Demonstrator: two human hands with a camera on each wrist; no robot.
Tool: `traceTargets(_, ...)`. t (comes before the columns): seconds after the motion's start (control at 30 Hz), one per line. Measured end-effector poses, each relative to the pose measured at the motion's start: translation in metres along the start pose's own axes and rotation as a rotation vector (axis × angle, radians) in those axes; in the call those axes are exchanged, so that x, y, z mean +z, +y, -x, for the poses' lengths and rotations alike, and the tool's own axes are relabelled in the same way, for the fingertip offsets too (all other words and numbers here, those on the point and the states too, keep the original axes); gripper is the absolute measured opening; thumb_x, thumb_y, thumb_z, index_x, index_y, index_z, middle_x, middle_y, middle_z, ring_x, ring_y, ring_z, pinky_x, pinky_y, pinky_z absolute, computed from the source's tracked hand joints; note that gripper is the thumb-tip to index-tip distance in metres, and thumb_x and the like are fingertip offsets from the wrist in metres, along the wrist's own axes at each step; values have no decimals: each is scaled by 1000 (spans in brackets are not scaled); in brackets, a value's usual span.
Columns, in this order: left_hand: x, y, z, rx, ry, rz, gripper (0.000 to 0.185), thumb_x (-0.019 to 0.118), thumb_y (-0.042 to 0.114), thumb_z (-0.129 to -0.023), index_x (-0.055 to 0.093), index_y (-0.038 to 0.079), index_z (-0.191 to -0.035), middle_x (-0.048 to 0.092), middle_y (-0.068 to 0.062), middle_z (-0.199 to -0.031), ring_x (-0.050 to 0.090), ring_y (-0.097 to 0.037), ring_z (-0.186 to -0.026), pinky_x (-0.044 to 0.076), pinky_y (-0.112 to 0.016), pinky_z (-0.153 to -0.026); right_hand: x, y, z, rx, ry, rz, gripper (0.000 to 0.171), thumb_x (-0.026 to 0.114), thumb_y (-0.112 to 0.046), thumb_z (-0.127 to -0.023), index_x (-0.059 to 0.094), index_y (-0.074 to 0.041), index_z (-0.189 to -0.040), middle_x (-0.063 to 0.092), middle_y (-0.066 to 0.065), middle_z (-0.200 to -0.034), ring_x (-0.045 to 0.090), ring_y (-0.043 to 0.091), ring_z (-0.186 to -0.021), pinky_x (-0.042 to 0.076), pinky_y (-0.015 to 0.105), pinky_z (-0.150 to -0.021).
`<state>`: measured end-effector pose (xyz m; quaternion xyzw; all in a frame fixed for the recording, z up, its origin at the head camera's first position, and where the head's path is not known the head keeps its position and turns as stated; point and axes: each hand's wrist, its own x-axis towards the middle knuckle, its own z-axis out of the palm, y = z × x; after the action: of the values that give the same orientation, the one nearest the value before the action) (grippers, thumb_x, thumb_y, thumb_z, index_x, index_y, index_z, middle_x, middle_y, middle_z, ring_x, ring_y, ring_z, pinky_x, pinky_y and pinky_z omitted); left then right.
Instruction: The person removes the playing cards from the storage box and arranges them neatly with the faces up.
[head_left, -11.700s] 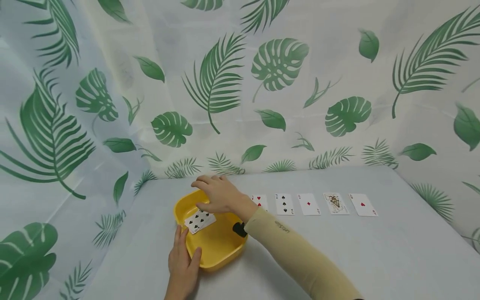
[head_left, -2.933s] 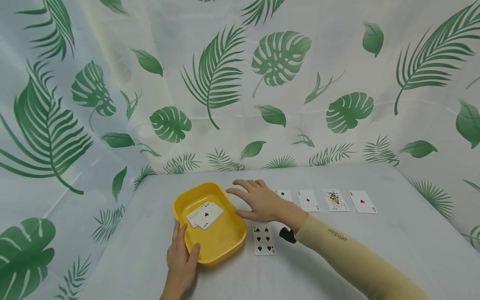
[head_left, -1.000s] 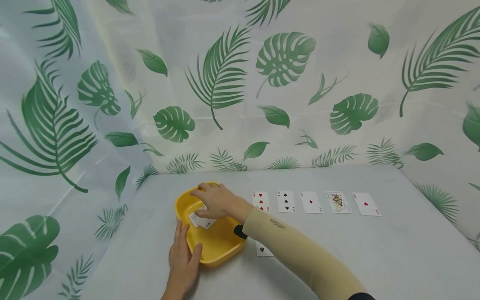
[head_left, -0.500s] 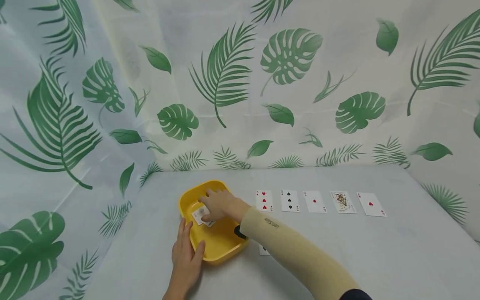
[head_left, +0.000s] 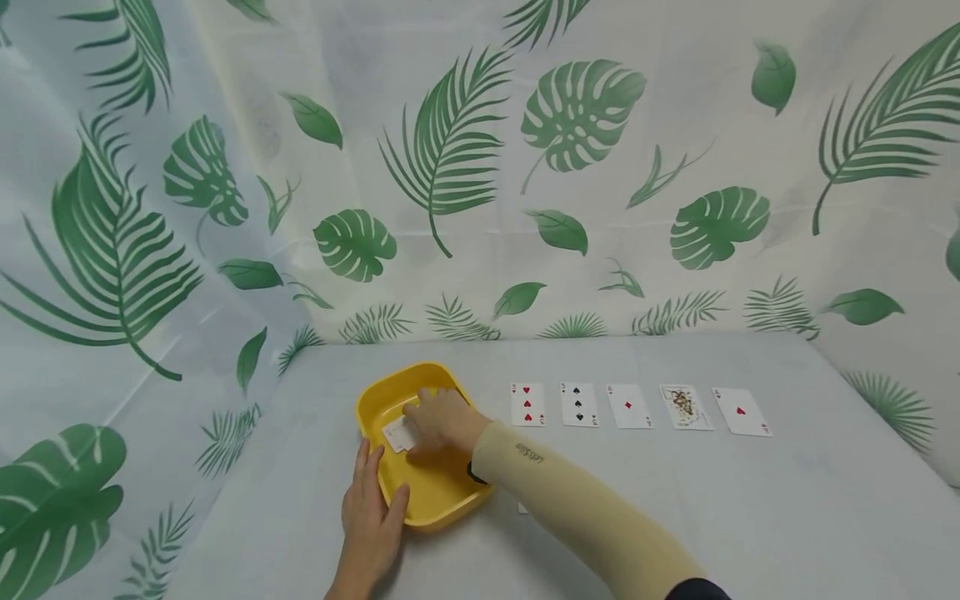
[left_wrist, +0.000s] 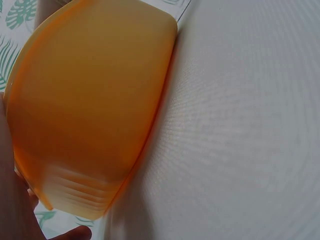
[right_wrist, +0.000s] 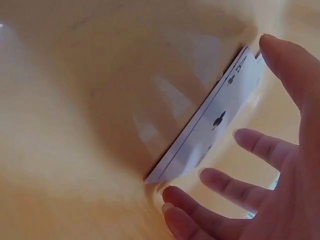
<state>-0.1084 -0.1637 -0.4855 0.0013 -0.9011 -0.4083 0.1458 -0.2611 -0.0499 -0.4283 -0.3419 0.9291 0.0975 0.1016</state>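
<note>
Five cards (head_left: pixel 628 406) rowed beside yellow tray (head_left: pixel 442 502); left hand (head_left: pixel 372 518) grips rim, right hand (head_left: pixel 442 419) pinches tray card (head_left: pixel 396 434).

table (head_left: pixel 750 517): grey cloth | on it: yellow tray (head_left: pixel 435 500); row of five cards (head_left: pixel 628 407); one card (head_left: pixel 521 507) by tray

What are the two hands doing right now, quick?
Left hand: grips the rim of the yellow tray.
Right hand: inside the tray, fingers pinching the cards.
</note>
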Motion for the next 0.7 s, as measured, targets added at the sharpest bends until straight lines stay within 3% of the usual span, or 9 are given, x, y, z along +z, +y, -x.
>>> traceTargets(0.2,0,0,1,29,23,1,59,55,19,-102,30,2,-153,15,-18,-166,28,-47,-141,21,-68,-105,3,-1,-1,29,6,-28,76,64,-69,-86,52,-25,-147,52,10,-142,55,32,-120,45,41,-103)
traceTargets(0.5,0,0,1,28,22,-4,59,55,19,-102,30,2,-153,15,-18,-166,27,-46,-142,21,-67,-106,1,0,-4,110,-30,-200,78,77,-55,-82,50,-24,-148,52,16,-130,51,28,-102,50,39,-93)
traceTargets(0.7,0,0,2,20,16,0,59,55,19,-102,30,2,-153,14,-18,-166,27,-46,-142,20,-67,-106,2,0,-5,144,-45,-229,81,78,-55,-80,49,-22,-148,50,16,-129,47,29,-110,47,40,-96)
